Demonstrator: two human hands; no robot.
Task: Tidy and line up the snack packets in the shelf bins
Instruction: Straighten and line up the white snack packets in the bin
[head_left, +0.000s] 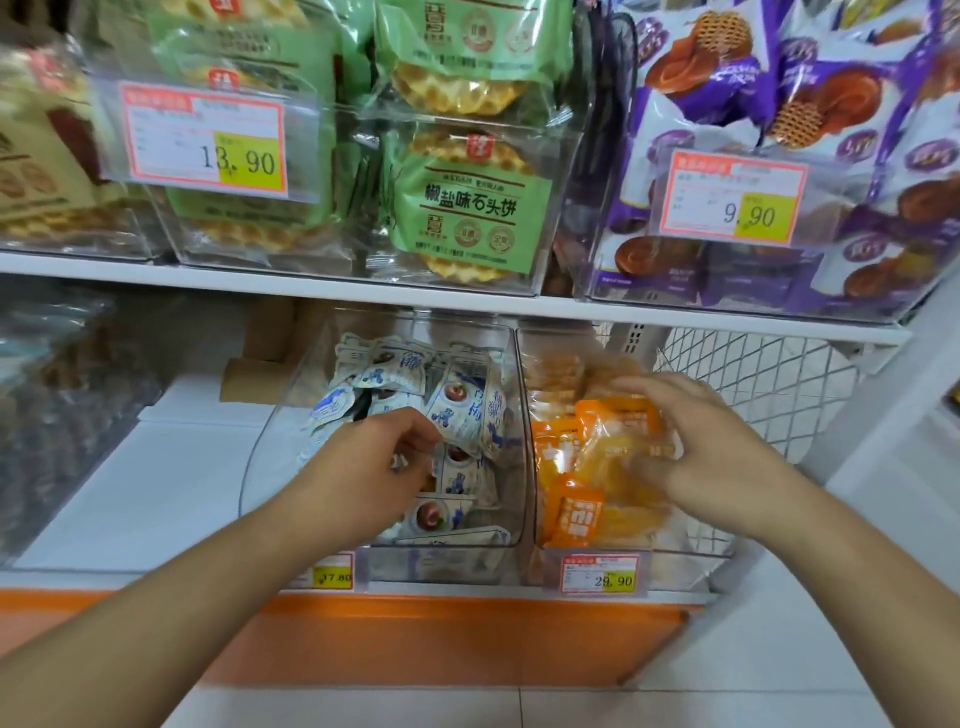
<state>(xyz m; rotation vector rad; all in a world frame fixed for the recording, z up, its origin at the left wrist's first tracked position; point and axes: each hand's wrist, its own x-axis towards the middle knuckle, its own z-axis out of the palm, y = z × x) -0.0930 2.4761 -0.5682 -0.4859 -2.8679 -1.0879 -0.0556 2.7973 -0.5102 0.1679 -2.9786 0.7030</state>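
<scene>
Both hands are down in the lower shelf's two clear bins, well apart, each at its own bin. At the left hand (387, 457), the fingers are curled around the blue-and-white packets (457, 415) in the left bin (511, 441); some are pinched, though which one is hidden by the knuckles. At the right hand (691, 441), the fingers are spread and bent over an orange packet (618, 421), which is pressed or held from above; whether the thumb is closed beneath it cannot be told.

Blue-and-white packets are heaped at all angles, some upright, some flat. The orange packets (571, 512) in the right bin (530, 467) are partly stacked toward the front, with paler ones behind.

For the step to be done well, one packet should be taken at a time by its sealed edge, turned so the print faces the front wall, and set upright against its neighbour. The soft wrappers are likely to slump, so a row is best built from the back forward and kept braced by the other hand. Crushing is to be avoided, as the contents look brittle.

Above, green waffle packs (467, 208) and purple packs (727, 78) are seen in the upper bins, behind price tags (202, 140).
</scene>
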